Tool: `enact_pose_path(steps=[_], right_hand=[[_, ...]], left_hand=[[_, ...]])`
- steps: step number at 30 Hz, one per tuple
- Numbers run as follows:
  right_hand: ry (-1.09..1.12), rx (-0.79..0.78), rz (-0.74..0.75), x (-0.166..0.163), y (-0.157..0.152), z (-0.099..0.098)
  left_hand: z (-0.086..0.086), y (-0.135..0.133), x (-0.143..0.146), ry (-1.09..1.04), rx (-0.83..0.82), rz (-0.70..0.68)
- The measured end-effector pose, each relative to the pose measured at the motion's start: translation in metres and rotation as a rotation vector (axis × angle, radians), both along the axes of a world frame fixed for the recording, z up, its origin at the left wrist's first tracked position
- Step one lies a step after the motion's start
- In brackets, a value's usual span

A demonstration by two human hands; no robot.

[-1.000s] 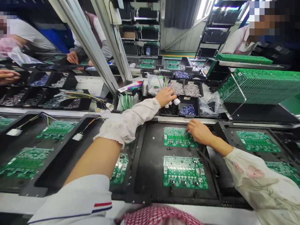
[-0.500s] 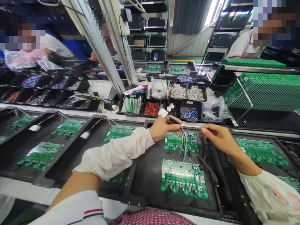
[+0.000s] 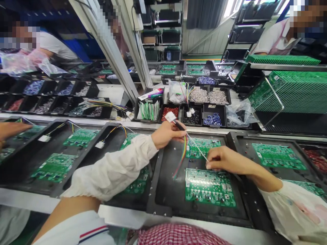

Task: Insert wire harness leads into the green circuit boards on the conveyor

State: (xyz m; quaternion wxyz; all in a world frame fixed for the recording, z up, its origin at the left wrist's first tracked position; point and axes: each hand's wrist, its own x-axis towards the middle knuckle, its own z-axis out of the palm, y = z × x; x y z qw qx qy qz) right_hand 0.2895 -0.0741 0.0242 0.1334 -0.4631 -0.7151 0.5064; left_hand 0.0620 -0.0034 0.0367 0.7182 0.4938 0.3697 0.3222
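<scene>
My left hand (image 3: 167,133) is closed round the sleeved part of a wire harness (image 3: 180,126), its white plug sticking out at the top left. Coloured wires hang down below the fingers. My right hand (image 3: 219,159) pinches the end of a white wire (image 3: 198,149) from the same harness, drawn taut between both hands. Behind the wire lies the upper green circuit board (image 3: 203,146), partly covered by my right hand. The lower circuit board (image 3: 211,187) rests flat in the black tray (image 3: 170,197), just below my right hand.
Parts bins with red components (image 3: 170,113) and blue components (image 3: 212,119) stand behind the tray. A rack of green boards (image 3: 301,90) is at the right. More trays with boards (image 3: 55,166) line the left, where another person's hand (image 3: 15,130) reaches in.
My right hand has moved left and down and now pinches the white wire, pulling it away from the others. My left hand has shifted slightly left. Another person's hand has appeared at the left edge.
</scene>
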Motion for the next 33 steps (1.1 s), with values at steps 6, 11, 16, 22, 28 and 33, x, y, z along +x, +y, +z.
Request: enact_pose_path(steps=[6, 11, 16, 22, 28, 33], right_hand=[[-0.134, 0.278, -0.418, -0.011, 0.046, -0.039], [-0.119, 0.301, -0.476, -0.017, 0.067, -0.064], [-0.162, 0.327, -0.500, -0.017, 0.062, -0.068], [-0.203, 0.351, -0.507, -0.022, 0.063, -0.068], [-0.462, 0.507, -0.416, -0.023, 0.058, -0.052], [-0.159, 0.098, -0.185, -0.043, 0.048, -0.042]], left_hand=[[-0.020, 0.018, -0.021, -0.003, -0.027, 0.134], [-0.040, 0.027, -0.014, -0.053, 0.032, 0.200], [-0.047, 0.031, -0.012, -0.102, 0.118, 0.236], [-0.046, 0.030, -0.011, -0.075, 0.110, 0.258], [-0.047, 0.029, -0.010, -0.098, 0.130, 0.283], [-0.049, 0.029, -0.008, -0.083, 0.151, 0.310]])
